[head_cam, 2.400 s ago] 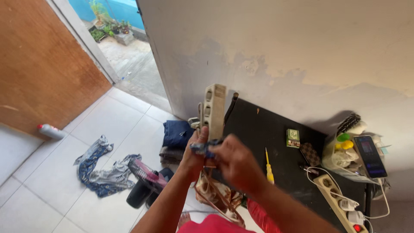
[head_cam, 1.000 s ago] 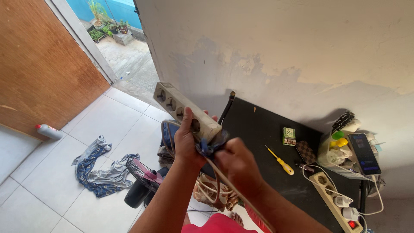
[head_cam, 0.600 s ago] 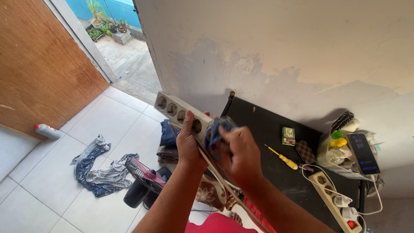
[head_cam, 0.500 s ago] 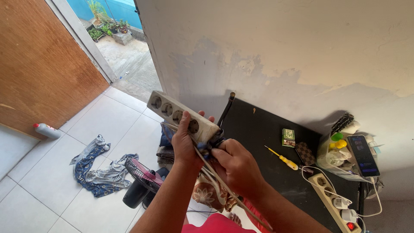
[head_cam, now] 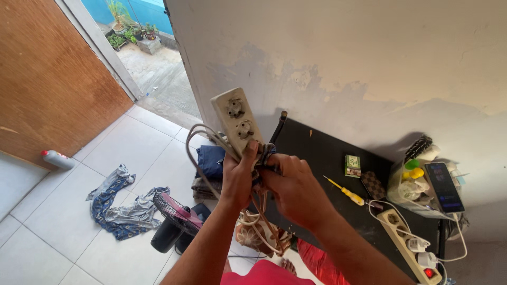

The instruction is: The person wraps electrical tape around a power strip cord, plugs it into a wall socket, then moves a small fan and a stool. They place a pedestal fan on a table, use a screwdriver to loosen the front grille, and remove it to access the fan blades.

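Peeling grey plaster and a black desk (head_cam: 317, 158) form the backdrop as a person works at a cream power strip (head_cam: 238, 122) held upright in front of the wall. The left hand (head_cam: 237, 177) wraps the strip's lower end, fingers (head_cam: 251, 154) pressed shut around its body with the thumb lying over the face just under the second socket. The right hand (head_cam: 296, 187) closes in from the other side, its fingers pinching a dark bundle where the cable (head_cam: 198, 158) meets the strip; what exactly they pinch cannot be made out. The pale cable loops out past the left fingers and falls below both wrists.

Judging by the grip, the work appears to sit at the cable-entry end of the strip, midway through handling its wiring. A next move would seem to call for a steady left-hand hold while the right fingers work the small part with care, since the trailing loops could snag.

Beyond the right fingers, a yellow-handled screwdriver (head_cam: 344, 191) lies on the desk, well apart from both hands, near a small green box (head_cam: 352, 165). A second power strip (head_cam: 406, 248) with plugs rests at the desk's near corner. Below the left fingers, a small fan (head_cam: 174, 221) and crumpled cloth (head_cam: 119, 203) lie on the tiled floor (head_cam: 63, 221).
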